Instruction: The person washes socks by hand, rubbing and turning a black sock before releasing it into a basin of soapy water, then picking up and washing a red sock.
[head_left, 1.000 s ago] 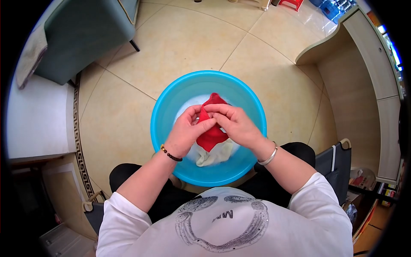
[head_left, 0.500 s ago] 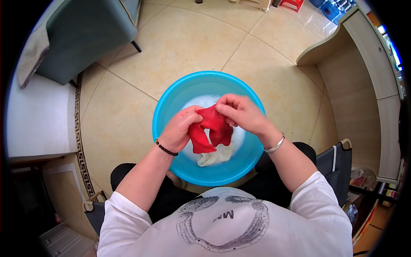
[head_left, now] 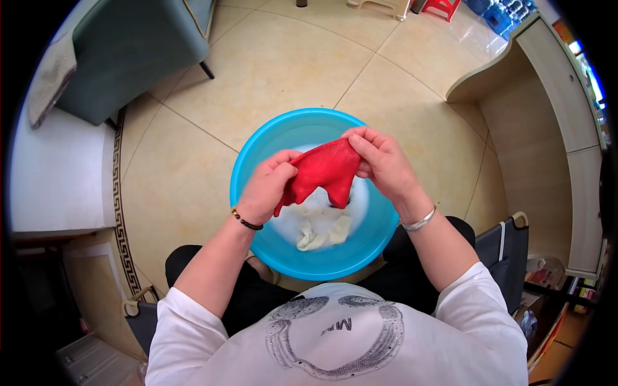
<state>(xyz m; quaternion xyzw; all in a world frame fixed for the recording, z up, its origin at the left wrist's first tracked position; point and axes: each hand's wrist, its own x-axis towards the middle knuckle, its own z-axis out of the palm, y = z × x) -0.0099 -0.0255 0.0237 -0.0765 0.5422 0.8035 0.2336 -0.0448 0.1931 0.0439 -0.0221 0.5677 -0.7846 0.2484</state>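
A small red cloth garment [head_left: 325, 168] is stretched between my two hands above a blue basin [head_left: 309, 269]. My left hand [head_left: 267, 186] is closed on its left edge, thumb on top. My right hand [head_left: 383, 161] pinches its upper right corner. The lower edge hangs down in uneven points; its exact kind I cannot make out. Under it, suds and whitish water [head_left: 286, 222] fill the basin's bottom, with a cream-white cloth [head_left: 315, 238] lying bunched in them. A small dark patch shows just below the garment's right part.
The basin stands on tiled floor [head_left: 290, 58] between my knees. A grey-green chair [head_left: 138, 51] is at the upper left, a curved wooden desk [head_left: 534, 116] at the right. A red stool [head_left: 442, 8] and blue water bottles [head_left: 499, 18] are at the far back.
The red garment has been spread wider, its upper edge now pulled taut. My right hand has moved right and slightly up; my left has shifted slightly left. More of the cream-white cloth shows.
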